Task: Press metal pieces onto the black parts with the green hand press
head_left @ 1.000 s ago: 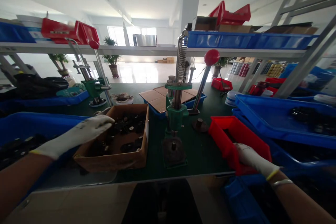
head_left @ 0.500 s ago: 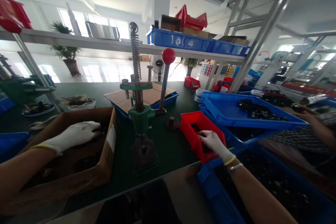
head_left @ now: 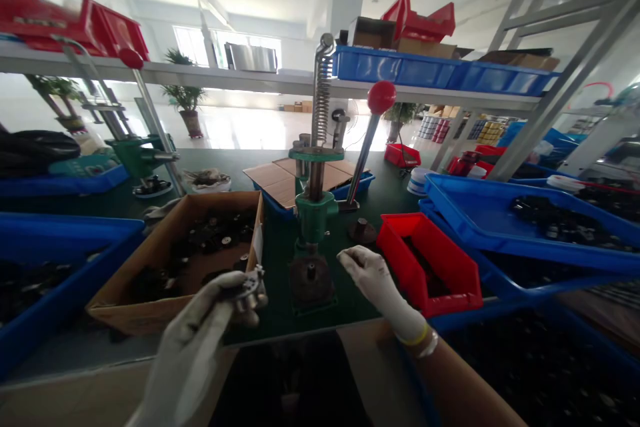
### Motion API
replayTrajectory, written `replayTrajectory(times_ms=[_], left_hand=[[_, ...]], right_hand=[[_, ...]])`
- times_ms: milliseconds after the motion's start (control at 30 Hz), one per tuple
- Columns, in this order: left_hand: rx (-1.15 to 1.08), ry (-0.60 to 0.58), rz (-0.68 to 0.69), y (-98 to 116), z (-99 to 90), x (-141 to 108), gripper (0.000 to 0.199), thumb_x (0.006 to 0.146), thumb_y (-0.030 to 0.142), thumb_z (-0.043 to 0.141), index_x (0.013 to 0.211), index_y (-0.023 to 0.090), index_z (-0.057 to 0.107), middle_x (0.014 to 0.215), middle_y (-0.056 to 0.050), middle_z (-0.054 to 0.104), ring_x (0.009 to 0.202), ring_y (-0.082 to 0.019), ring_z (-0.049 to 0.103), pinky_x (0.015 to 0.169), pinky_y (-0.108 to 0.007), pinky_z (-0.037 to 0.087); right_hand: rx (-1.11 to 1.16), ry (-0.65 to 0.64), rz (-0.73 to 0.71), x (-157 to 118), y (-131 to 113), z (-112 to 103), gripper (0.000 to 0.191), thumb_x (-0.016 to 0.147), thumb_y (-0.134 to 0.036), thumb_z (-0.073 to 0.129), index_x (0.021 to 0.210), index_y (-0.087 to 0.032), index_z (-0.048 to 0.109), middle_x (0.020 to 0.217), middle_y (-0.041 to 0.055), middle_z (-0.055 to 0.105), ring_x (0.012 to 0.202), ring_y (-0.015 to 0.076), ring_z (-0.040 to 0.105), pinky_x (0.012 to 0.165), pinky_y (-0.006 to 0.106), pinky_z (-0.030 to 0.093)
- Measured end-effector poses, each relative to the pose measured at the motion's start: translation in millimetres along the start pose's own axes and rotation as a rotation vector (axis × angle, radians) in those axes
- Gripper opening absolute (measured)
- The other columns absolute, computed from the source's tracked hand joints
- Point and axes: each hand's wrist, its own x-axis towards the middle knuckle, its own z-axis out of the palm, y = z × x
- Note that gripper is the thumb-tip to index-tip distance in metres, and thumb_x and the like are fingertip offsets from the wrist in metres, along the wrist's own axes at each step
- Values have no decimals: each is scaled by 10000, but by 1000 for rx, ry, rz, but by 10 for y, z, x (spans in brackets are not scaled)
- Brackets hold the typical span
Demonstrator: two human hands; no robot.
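My left hand (head_left: pixel 197 330), in a white glove, grips a small round metal part (head_left: pixel 247 288) with a short stem, in front of the cardboard box (head_left: pixel 150 312). That box holds many dark parts. My right hand (head_left: pixel 371 278), gloved too, is closed in a pinch between the green hand press (head_left: pixel 316 210) and the red bin (head_left: pixel 453 303). What its fingertips hold, if anything, is too small to make out. A short peg stands up from the base (head_left: pixel 311 287) of the press. The lever with its red ball knob (head_left: pixel 381 98) points upward.
Stacked blue trays (head_left: pixel 465 233) with dark parts stand to the right, and a blue tray (head_left: pixel 115 230) is at far left. Behind the press lies flattened cardboard (head_left: pixel 273 183). A shelf (head_left: pixel 295 83) crosses above; a second press (head_left: pixel 127 153) stands left.
My left hand has come out of the cardboard box with the round metal part. My right hand has left the red bin and moved towards the press. The view has swung left.
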Motion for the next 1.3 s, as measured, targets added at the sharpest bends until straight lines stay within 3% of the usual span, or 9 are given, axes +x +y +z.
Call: replayTrajectory(times_ms=[100, 200, 433, 533, 633, 767, 900, 1100, 1300], left_hand=[[-319, -127, -252, -282, 142, -310, 551, 618, 445, 916, 1118, 260, 775, 1102, -85, 790, 961, -274, 757, 805, -309, 645], [-352, -241, -343, -519, 149, -439, 668, 685, 395, 887, 1316, 301, 689, 1227, -100, 756, 1034, -265, 737, 881, -303, 616], [4, -256, -96, -960, 168, -305, 607, 770, 409, 815, 1342, 278, 660, 1418, -85, 649, 1321, -276, 599, 1127, -353, 486], [36, -215, -58, -956, 256, -234, 622, 797, 399, 777, 1382, 267, 612, 1353, -88, 677, 1219, -256, 663, 1052, -353, 546], [-35, -183, -84, -833, 372, -161, 532, 785, 390, 776, 1276, 217, 667, 1216, -89, 727, 1099, -246, 706, 940, -334, 598], [-103, -158, -79, -693, 533, 7, 389, 741, 344, 805, 1090, 186, 735, 1102, -66, 760, 1046, -207, 698, 980, -309, 563], [-153, -131, -63, -715, 686, 248, 448, 710, 363, 824, 1106, 176, 729, 1108, -71, 761, 1037, -205, 691, 988, -324, 548], [-86, -204, -57, -796, 838, 551, 457, 766, 339, 766, 1179, 154, 705, 1167, -89, 739, 1011, -200, 684, 976, -350, 548], [-4, -260, -12, -849, 847, 649, 415, 798, 327, 726, 1178, 163, 704, 1153, -82, 735, 982, -191, 674, 956, -348, 544]], right_hand=[[-6, -51, -25, 49, 49, 411, 283, 934, -354, 568, 815, -173, 751, 887, 75, 742, 807, 187, 705, 706, 269, 547], [-20, -82, -51, 70, 150, 579, 257, 942, -329, 568, 887, -177, 768, 991, 84, 752, 888, 196, 722, 802, 293, 566], [-56, -116, -120, 48, 262, 617, 230, 971, -290, 560, 1032, -208, 766, 1077, 76, 745, 1001, 195, 723, 935, 317, 572], [-68, -108, -152, 45, 270, 627, 251, 989, -280, 531, 1074, -201, 754, 1099, 88, 742, 1017, 200, 721, 952, 325, 576], [-79, -89, -181, 19, 278, 621, 279, 1002, -248, 483, 1122, -191, 729, 1110, 99, 734, 1042, 203, 716, 953, 327, 585], [-104, -45, -212, -64, 280, 585, 299, 997, -232, 471, 1190, -210, 698, 1185, 98, 711, 1098, 210, 701, 984, 349, 578], [-181, -9, -251, -135, 260, 530, 306, 990, -214, 470, 1187, -226, 704, 1212, 88, 711, 1102, 205, 704, 992, 348, 575], [-181, 28, -193, -219, 223, 368, 282, 994, -244, 488, 1156, -218, 718, 1207, 100, 716, 1103, 214, 706, 979, 360, 582], [-152, 90, -180, -359, 261, 198, 264, 995, -263, 508, 1132, -216, 729, 1188, 110, 725, 1095, 226, 716, 969, 371, 595]])
